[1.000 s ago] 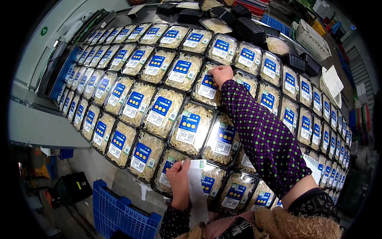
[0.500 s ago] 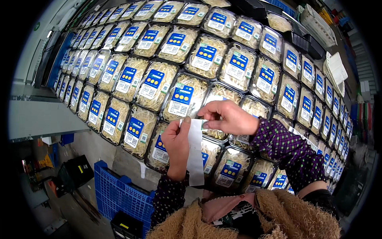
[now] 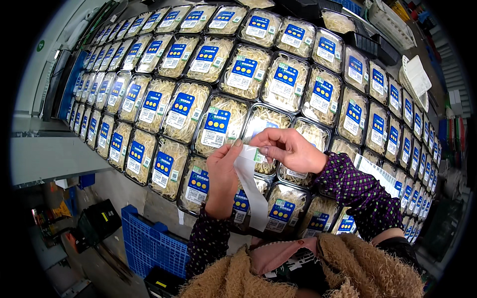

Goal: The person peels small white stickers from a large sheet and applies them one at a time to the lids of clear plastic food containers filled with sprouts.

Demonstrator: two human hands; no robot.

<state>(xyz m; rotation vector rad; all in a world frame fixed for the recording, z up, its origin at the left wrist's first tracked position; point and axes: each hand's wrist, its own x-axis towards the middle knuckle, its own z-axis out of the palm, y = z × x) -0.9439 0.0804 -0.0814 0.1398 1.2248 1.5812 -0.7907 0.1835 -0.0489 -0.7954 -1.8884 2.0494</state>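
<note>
My left hand pinches the upper end of a white strip of label backing between thumb and fingers; its loose end hangs down and curls to the right. A small green-and-white sticker shows at the strip's right edge. There, my right hand has thumb and forefinger closed on the sticker; whether it is fully off the backing I cannot tell. Below both hands lie rows of clear-lidded black trays of bean sprouts with blue-and-white labels. Many of them also bear a small green-and-white sticker.
A longer white sheet of labels lies over trays beside my right forearm. Empty black trays are stacked at the far right, near a white plastic basket. A blue plastic pallet and a black crate stand at lower left.
The strip's loose end has swung to the right, and more of the small sticker shows between my hands. Both hands stay close together; the view has shifted slightly.
</note>
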